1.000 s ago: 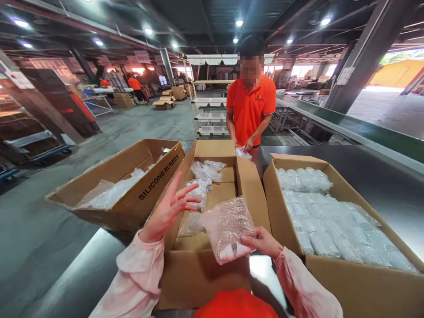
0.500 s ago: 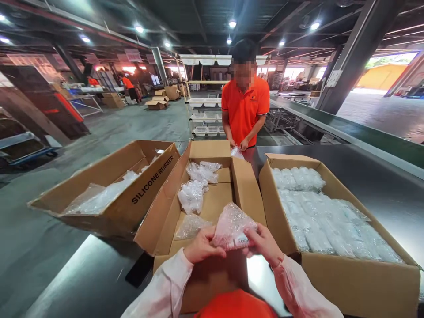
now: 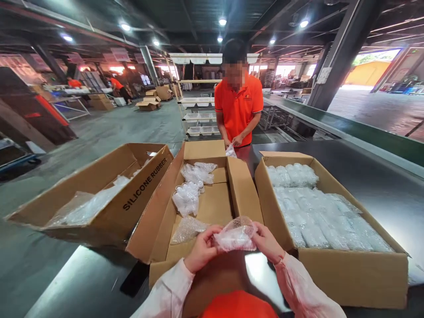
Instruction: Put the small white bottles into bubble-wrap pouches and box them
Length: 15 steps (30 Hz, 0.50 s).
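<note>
Hands now meet: left hand (image 3: 202, 248), free a second ago, joins right hand (image 3: 267, 242), fingers pinching the bubble-wrap pouch (image 3: 236, 235) over the middle box (image 3: 217, 207) at 6 o'clock.

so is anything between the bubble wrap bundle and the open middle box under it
Nothing visible. Both hands, left hand and right hand, hold the bubble wrap bundle just above the near end of the middle box, whose flaps stand open.
</note>
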Each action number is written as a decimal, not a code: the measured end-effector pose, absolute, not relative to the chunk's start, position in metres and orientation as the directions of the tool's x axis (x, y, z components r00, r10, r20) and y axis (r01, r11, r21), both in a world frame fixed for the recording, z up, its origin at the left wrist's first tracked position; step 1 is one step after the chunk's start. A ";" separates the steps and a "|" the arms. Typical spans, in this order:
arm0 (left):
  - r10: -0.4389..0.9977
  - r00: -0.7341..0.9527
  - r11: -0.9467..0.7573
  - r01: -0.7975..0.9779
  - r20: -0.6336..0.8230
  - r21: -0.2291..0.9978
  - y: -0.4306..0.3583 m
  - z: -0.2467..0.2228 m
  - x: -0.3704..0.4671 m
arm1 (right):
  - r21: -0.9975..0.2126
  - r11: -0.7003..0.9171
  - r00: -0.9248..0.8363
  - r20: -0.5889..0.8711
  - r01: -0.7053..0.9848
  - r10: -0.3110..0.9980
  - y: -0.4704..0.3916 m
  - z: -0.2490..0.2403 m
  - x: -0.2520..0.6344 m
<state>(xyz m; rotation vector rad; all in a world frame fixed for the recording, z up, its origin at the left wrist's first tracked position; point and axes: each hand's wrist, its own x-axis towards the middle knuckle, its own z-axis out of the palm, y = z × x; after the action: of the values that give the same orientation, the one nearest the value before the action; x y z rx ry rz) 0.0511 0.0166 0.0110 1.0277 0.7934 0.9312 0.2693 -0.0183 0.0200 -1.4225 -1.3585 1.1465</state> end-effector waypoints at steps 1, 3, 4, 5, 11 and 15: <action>0.922 0.358 0.243 -0.242 -0.147 0.939 0.015 0.008 0.054 | -0.961 -0.031 -0.053 -0.047 0.275 0.997 -0.020 0.020 0.271; 0.927 0.288 0.315 -0.249 -0.240 0.916 0.010 0.002 0.062 | -0.907 0.141 -0.193 0.067 0.398 0.979 -0.026 0.024 0.271; 0.923 0.262 0.348 -0.264 -0.281 0.899 0.007 0.000 0.066 | -0.845 0.245 -0.257 0.133 0.475 0.957 -0.030 0.027 0.270; 0.920 0.237 0.373 -0.279 -0.312 0.885 0.005 -0.002 0.070 | -0.759 0.336 -0.306 0.189 0.557 0.933 -0.035 0.030 0.269; 0.866 0.260 0.484 -0.221 -0.427 0.847 -0.004 0.011 0.082 | -0.410 0.408 -0.278 0.341 0.816 0.898 -0.049 0.041 0.271; 0.836 0.259 0.535 -0.187 -0.484 0.824 0.000 0.019 0.069 | -0.590 0.033 0.167 0.282 0.807 0.945 -0.035 0.052 0.348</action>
<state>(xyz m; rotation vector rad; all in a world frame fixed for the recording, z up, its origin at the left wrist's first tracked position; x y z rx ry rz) 0.0695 -0.0001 0.0187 0.7230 1.0935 0.7813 0.3482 -0.0349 0.0515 -1.7959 -1.6633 0.2702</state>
